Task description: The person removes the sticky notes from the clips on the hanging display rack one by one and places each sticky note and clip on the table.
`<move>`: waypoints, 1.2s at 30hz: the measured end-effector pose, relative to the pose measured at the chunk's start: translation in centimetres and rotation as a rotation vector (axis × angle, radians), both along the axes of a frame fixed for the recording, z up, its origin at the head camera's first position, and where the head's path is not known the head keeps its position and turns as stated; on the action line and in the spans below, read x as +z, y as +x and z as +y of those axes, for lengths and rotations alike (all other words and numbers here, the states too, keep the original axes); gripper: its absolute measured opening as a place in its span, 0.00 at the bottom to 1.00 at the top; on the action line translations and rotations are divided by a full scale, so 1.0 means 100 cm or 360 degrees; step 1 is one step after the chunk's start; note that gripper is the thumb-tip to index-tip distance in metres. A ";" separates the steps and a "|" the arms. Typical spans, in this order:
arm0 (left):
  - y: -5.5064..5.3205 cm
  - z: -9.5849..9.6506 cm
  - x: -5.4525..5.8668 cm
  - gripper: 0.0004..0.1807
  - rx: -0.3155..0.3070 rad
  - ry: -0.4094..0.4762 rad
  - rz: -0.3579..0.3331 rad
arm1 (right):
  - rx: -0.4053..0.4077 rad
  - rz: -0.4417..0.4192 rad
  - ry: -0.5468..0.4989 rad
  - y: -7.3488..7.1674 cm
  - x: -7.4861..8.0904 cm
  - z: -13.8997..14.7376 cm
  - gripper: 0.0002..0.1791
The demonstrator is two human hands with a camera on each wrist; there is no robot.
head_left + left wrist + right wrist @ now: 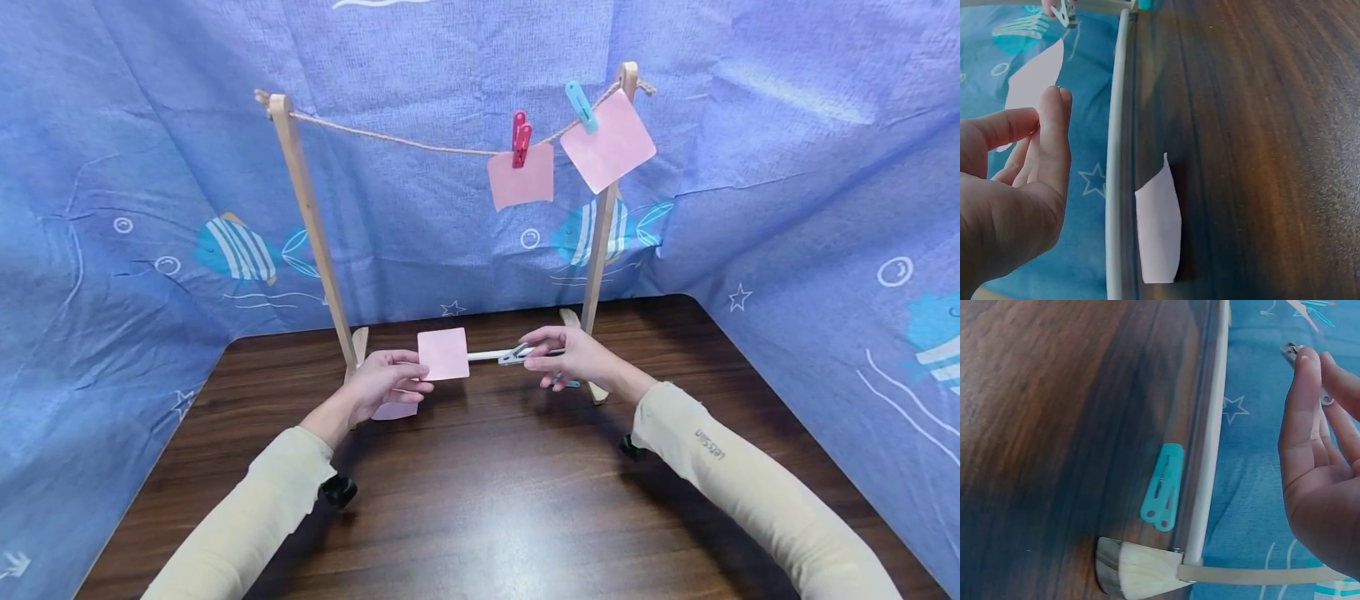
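My left hand [384, 382] pinches a square pink paper [444, 354] by its lower left edge, between thumb and fingers. A grey clothespin [514, 355] is pinched in my right hand [573, 354], a short way right of the paper and apart from it. Below my left hand, a second pink paper [1160, 228] lies on the table. A teal clothespin [1163, 487] lies on the table under my right hand. On the rope [390, 138] above, a red clothespin [521, 140] and a light blue clothespin [581, 107] each hold up a pink paper.
Two wooden posts, left [311, 217] and right [600, 250], carry the rope, with a white bar [486, 356] between them low down. They stand at the back of a dark wooden table [480, 492]. A blue fish-print cloth [420, 242] hangs behind and around the sides.
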State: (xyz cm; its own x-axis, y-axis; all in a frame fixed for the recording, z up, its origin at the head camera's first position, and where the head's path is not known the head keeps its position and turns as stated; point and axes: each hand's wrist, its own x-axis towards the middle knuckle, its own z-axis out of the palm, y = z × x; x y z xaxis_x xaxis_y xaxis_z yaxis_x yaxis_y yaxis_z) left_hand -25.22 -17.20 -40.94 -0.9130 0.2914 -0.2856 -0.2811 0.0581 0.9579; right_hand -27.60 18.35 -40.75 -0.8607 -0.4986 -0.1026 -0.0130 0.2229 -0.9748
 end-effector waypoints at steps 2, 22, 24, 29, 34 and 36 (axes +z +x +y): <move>0.000 0.002 -0.002 0.25 0.0008 -0.0014 -0.0019 | 0.0011 -0.0005 0.0047 0.001 -0.002 -0.001 0.29; 0.003 0.013 -0.028 0.22 -0.0051 -0.0065 -0.0092 | -0.0002 -0.0062 0.0282 0.001 -0.030 -0.004 0.27; 0.002 0.013 -0.029 0.23 -0.0053 -0.0077 -0.0093 | -0.0009 -0.0076 0.0288 0.000 -0.031 -0.004 0.27; 0.003 0.012 -0.030 0.22 -0.0036 -0.0082 -0.0104 | -0.0030 -0.0110 0.0288 -0.001 -0.030 -0.004 0.27; 0.004 0.011 -0.029 0.22 -0.0021 -0.0081 -0.0108 | -0.0034 -0.0126 0.0300 -0.002 -0.030 -0.004 0.27; 0.004 0.010 -0.029 0.22 -0.0014 -0.0081 -0.0109 | -0.0037 -0.0138 0.0317 -0.003 -0.031 -0.004 0.27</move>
